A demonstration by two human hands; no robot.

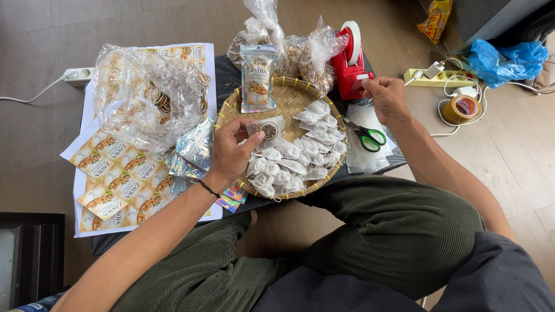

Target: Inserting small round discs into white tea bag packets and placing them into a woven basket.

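Note:
My left hand (231,151) holds a small clear packet (267,129) with a dark round slice inside, just above a round woven bamboo tray (287,98). Several small white filled packets (295,156) lie heaped in the tray, and a printed stand-up pouch (258,78) leans at its far rim. My right hand (386,99) reaches to the red tape dispenser (350,63) and pinches at its front edge; whether tape is between the fingers is unclear. Green-handled scissors (366,137) lie on clear bags just below that hand.
A large clear bag of printed labels (147,95) and sheets of printed stickers (118,179) lie at left, shiny foil pouches (193,151) beside the tray. Tied bags of dried goods (289,49) stand behind. A power strip (439,77), brown tape roll (461,108) and blue bag (506,58) sit right.

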